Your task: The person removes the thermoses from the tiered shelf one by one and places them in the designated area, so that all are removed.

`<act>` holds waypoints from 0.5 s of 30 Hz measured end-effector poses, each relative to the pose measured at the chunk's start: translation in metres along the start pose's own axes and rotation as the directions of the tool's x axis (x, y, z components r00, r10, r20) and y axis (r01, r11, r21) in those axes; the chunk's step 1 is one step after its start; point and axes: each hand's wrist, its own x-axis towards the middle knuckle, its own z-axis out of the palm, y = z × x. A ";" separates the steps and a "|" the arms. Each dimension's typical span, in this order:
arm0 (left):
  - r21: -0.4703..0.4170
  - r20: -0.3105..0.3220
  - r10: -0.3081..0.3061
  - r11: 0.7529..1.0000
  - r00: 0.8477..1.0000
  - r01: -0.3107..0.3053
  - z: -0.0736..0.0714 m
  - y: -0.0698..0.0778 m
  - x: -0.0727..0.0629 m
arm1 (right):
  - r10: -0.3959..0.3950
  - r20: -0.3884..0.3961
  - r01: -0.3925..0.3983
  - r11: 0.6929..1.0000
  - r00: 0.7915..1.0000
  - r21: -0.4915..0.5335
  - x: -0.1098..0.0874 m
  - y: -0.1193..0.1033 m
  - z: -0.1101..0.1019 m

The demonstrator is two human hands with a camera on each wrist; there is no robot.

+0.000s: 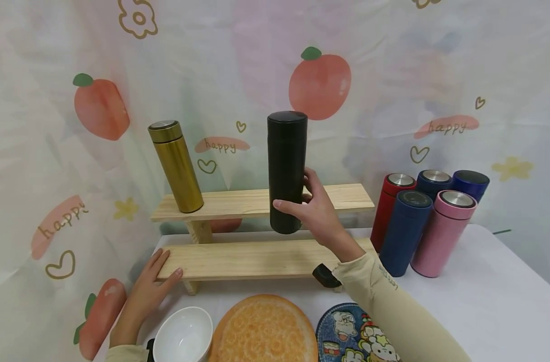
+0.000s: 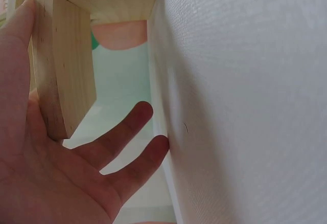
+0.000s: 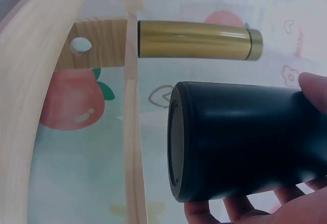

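My right hand (image 1: pixel 317 216) holds a tall black thermos (image 1: pixel 287 161) upright, thumb across its front and fingers round its right side. In the head view its base overlaps the upper board's front edge; in the right wrist view the round base (image 3: pixel 176 142) stands apart from that board. My left hand (image 1: pixel 150 281) grips the left end of the lower board of a two-tier wooden shelf (image 1: pixel 252 259), thumb along its front. Two other fingers (image 2: pixel 130 168) stretch out below the board. A gold thermos (image 1: pixel 177 168) stands on the upper board's left end.
Right of the shelf stand several thermoses: red (image 1: pixel 391 206), blue (image 1: pixel 403 234), pink (image 1: pixel 444 234) and others behind. In front lie a white bowl (image 1: pixel 184 334), an orange round mat (image 1: pixel 263 332) and a denim-patterned round mat (image 1: pixel 347 332). A printed cloth (image 1: pixel 257 60) hangs behind.
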 end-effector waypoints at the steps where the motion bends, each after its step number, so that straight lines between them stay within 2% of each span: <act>1: -0.001 0.001 0.002 1.000 1.000 -0.002 0.000 0.000 0.000 | 0.007 -0.006 -0.008 1.000 1.000 -0.011 -0.003 0.000 -0.003; 8: -0.004 -0.010 0.025 1.000 1.000 -0.025 0.000 0.000 0.001 | 0.040 -0.026 -0.041 0.999 0.999 -0.029 -0.019 0.001 -0.023; 15: 0.008 -0.001 0.017 1.000 1.000 -0.017 0.000 -0.002 0.000 | 0.064 -0.037 -0.065 0.997 0.997 -0.033 -0.036 0.001 -0.042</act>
